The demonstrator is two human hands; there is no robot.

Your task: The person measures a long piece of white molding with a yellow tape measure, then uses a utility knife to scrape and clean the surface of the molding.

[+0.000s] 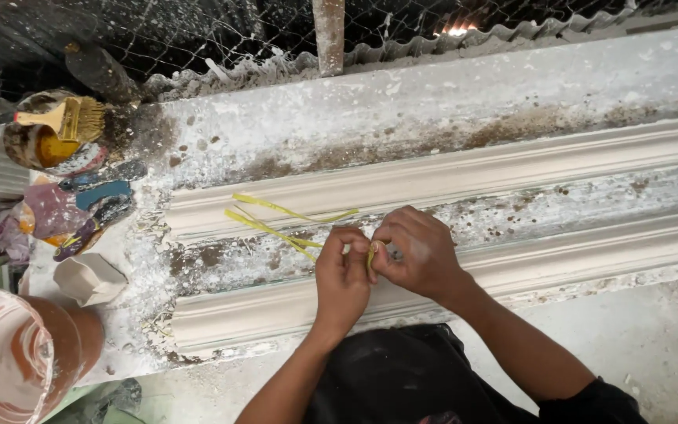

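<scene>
— What's in the hands?

— Thin yellow strips (280, 224), like plastic twine or split fibre. Both hands are pinched on them at the middle of the view, the left hand (342, 276) and the right hand (415, 253) pressed close together, fingertips meeting on the same short bit of strip. The loose ends fan away toward ten o'clock, lying across the mould.

— Which mould?

— A long white plaster cornice mould (512, 208) that runs from nine o'clock to three o'clock across the bench, with raised ribs along its far and near edges and a speckled, stained channel between them. The hands hover over that channel, just above the near rib.

— And around it?

— The bench (433, 102) is crusted with white plaster and brown stains. At ten o'clock a yellow-bristled brush (72, 119) rests on a paint-smeared tin (41, 145). Below that, near nine o'clock, lies a crumpled, plaster-spattered plastic bag (80, 212) with blue and purple on it, and just under it a small white plaster block (88, 279). At eight o'clock stands an orange bucket (17, 353) coated in white.

— Behind the bench?

— Wire mesh (198, 31) and a wavy sheet edge along twelve o'clock, with an upright post (329, 35) rising through — all flecked with plaster. At six o'clock the person's dark clothing (402, 377) fills the lower edge.
</scene>
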